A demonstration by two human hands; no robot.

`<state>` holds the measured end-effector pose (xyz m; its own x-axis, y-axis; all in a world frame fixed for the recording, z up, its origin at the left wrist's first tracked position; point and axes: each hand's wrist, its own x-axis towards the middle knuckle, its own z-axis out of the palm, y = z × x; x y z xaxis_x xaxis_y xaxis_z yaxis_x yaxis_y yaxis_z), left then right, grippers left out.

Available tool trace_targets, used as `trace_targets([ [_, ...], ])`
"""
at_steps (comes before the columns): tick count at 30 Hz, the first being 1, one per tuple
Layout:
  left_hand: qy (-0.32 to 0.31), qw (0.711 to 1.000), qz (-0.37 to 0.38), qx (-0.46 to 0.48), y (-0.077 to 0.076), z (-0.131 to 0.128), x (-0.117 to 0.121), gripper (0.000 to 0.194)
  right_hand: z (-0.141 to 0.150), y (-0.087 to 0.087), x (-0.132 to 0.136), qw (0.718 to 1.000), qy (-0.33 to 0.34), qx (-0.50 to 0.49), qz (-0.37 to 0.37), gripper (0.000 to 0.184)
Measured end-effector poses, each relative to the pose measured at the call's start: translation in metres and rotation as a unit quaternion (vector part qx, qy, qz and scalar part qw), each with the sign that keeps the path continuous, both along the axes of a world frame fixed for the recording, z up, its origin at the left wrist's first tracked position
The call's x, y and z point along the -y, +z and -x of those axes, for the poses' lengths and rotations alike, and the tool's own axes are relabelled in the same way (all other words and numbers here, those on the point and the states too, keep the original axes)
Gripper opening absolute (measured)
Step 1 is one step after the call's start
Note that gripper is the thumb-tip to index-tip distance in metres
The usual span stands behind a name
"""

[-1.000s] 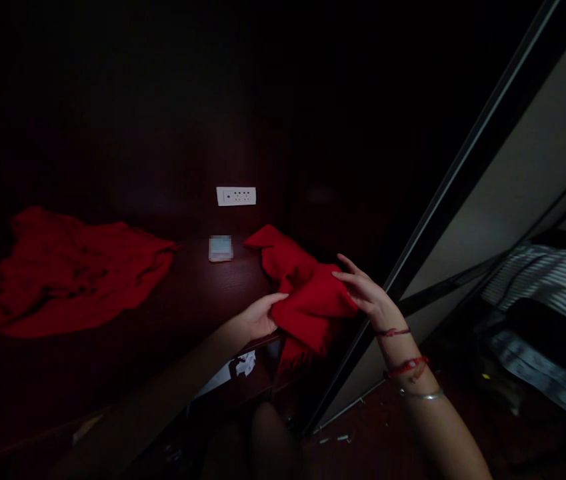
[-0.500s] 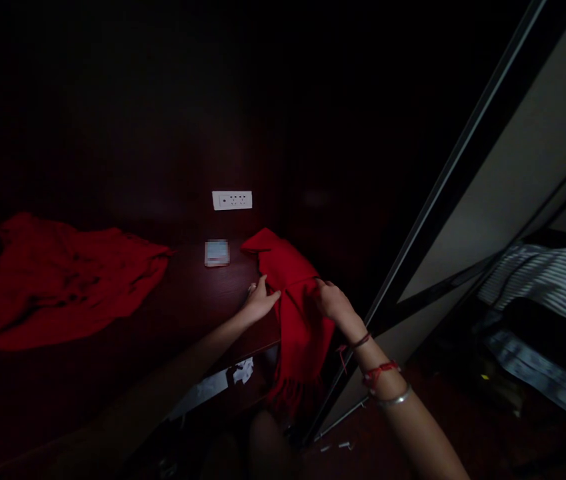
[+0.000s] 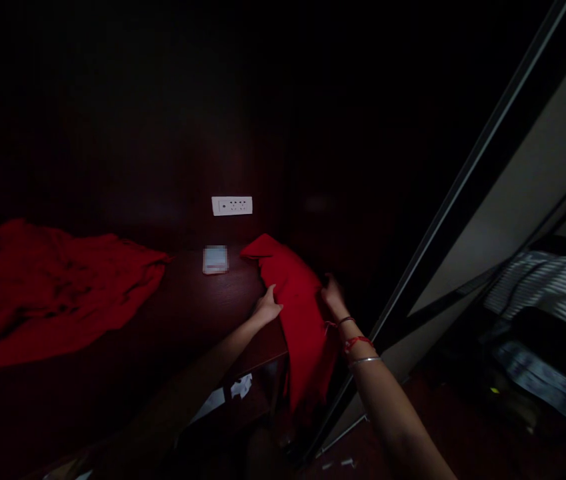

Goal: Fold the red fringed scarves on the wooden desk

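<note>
A red scarf [image 3: 297,300] lies folded on the right end of a dark wooden shelf [image 3: 197,313], its fringed end hanging over the front edge. My left hand [image 3: 267,307] rests on the scarf's left edge with fingers closed on the cloth. My right hand [image 3: 333,295] grips the scarf's right edge; red strings and a metal bangle circle that wrist. The scene is very dim.
A larger crumpled red cloth [image 3: 57,290] sprawls at the shelf's left. A small pale card [image 3: 215,259] lies near the back wall under a white socket plate [image 3: 231,205]. A dark-framed sliding door [image 3: 467,193] slants at right, with striped fabric [image 3: 547,283] beyond it.
Both hands have moved away from me and down onto the shelf with the scarf. The scarf, held bunched in the air a second ago, now lies flatter and longer over the edge.
</note>
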<state>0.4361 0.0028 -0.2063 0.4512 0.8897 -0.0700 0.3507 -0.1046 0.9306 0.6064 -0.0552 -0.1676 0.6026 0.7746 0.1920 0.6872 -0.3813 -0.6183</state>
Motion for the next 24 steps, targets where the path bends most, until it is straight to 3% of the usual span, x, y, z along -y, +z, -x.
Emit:
trace_targets([
  [2,0.019,0.992,-0.085,-0.096,0.005,0.001,0.007,0.061,0.003,0.001,0.001,0.999,0.032,0.025,0.006,0.058],
  [4,0.04,0.965,-0.184,-0.183,0.011,0.001,0.014,0.051,0.007,0.003,0.001,0.997,0.058,0.051,-0.003,0.061],
  [7,0.038,0.934,-0.262,-0.24,0.019,0.001,0.019,0.039,0.009,0.005,-0.002,0.996,0.054,0.076,-0.007,0.057],
  [12,0.02,0.914,-0.308,-0.263,0.018,0.001,0.021,0.036,0.003,0.003,-0.009,0.991,0.015,0.131,0.002,0.049],
  [18,-0.002,0.903,-0.316,-0.29,0.009,0.007,0.026,0.031,0.009,0.0,-0.002,0.97,0.035,0.202,0.131,0.031],
  [21,-0.013,0.897,-0.363,-0.254,0.01,0.011,0.022,0.032,0.014,0.01,-0.001,0.967,0.04,0.234,0.095,0.032],
  [24,0.022,0.915,-0.358,-0.183,0.01,0.01,0.005,0.037,0.02,0.025,-0.012,0.965,0.085,0.246,0.012,0.035],
])
